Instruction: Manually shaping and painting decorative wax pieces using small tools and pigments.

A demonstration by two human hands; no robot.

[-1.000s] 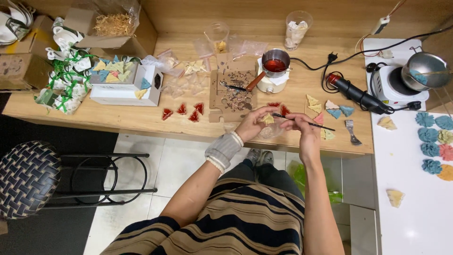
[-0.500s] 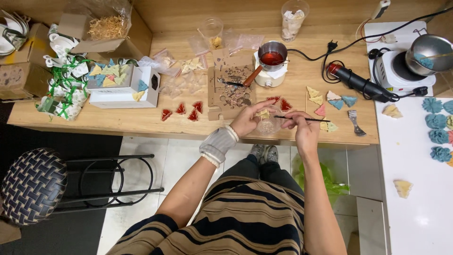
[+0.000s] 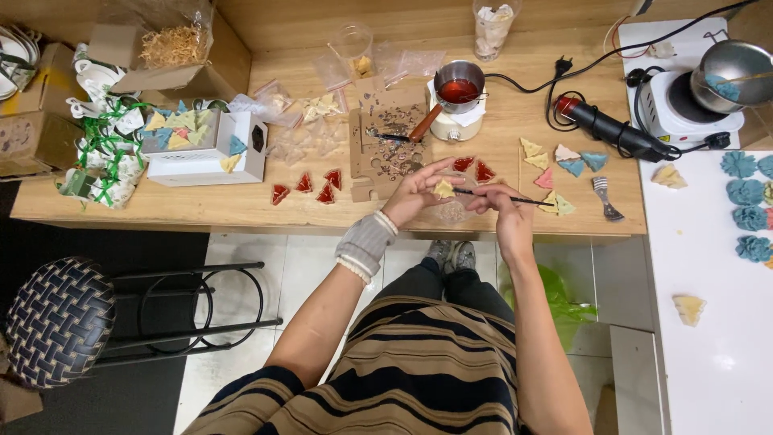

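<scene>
My left hand (image 3: 419, 192) holds a small yellow tree-shaped piece (image 3: 444, 189) between its fingertips, above the front edge of the wooden table (image 3: 201, 205). My right hand (image 3: 501, 203) pinches a thin dark brush (image 3: 507, 199) whose tip touches the yellow piece. Under the hands lies a clear plastic bag (image 3: 452, 212). Two red tree pieces (image 3: 473, 167) sit just behind the hands. A small metal pot of red liquid (image 3: 459, 84) stands farther back. A wrist wrap covers my left forearm.
Several red pieces (image 3: 310, 187) lie left of the hands, pastel ones (image 3: 564, 157) to the right by a black heat tool (image 3: 608, 129). A white box (image 3: 205, 145), cardboard boxes, a hotplate with pot (image 3: 708, 80), a white counter with blue pieces, and a woven stool (image 3: 56, 322) surround me.
The camera view has shifted slightly. Both hands stay together at the table's front edge, the brush still working on the yellow piece.
</scene>
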